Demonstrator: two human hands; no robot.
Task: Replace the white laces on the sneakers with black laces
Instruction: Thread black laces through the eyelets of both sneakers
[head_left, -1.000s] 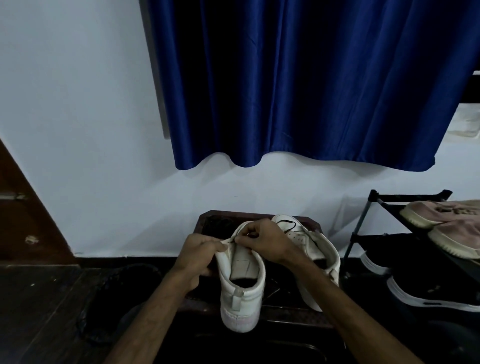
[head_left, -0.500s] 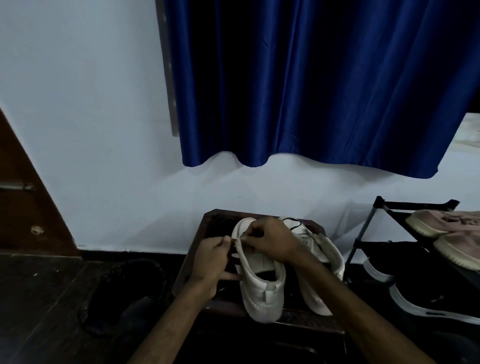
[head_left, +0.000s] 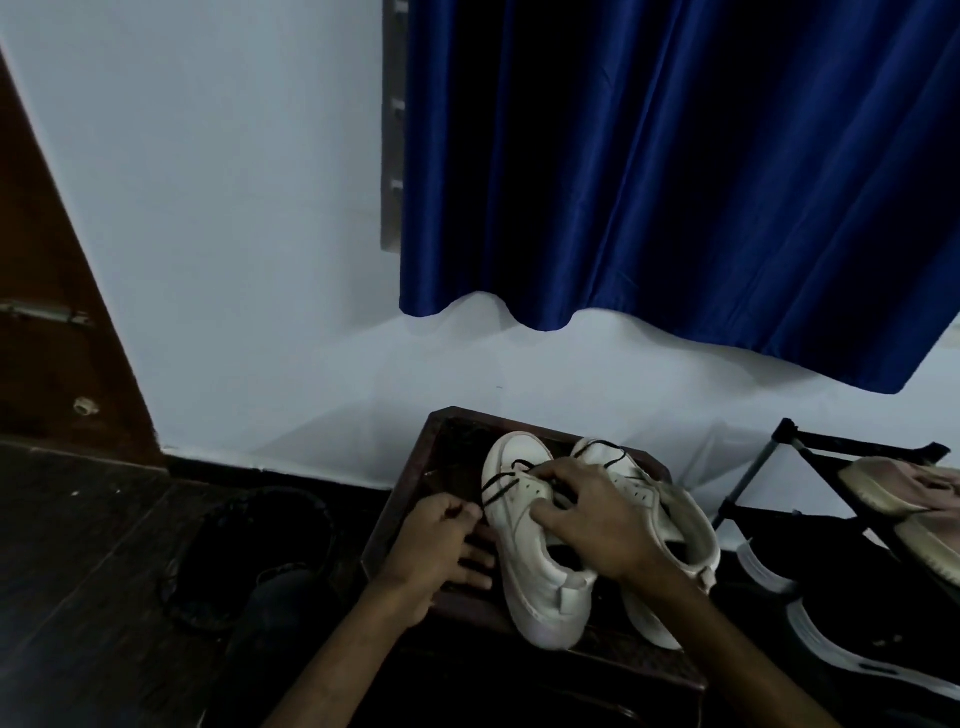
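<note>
threading judged to be the step in hand: near white leather sneaker stands toe-away on the dark wooden surface, touching a second white sneaker on its right. thin black lace crosses the front eyelets in two bars and runs off the shoe's left side. left hand sits just beside that flank, thumb and forefinger pinched on the lace's free end. right hand lies over the tongue, fingers curled onto the upper and steadying the shoe; cannot tell whether it also holds the lace's other run, since the fingers cover it. no white lace visible on either shoe. upper eyelets look unlaced, so roughly the early part of this shoe. risks: a hard leftward pull could drag the other end back out of its eyelet or leave the ends uneven; the lace tip could slip from the pinch; dim light makes a skipped eyelet likely; the heel sits near the surface's front edge, so a tug might tip the shoe off.
</note>
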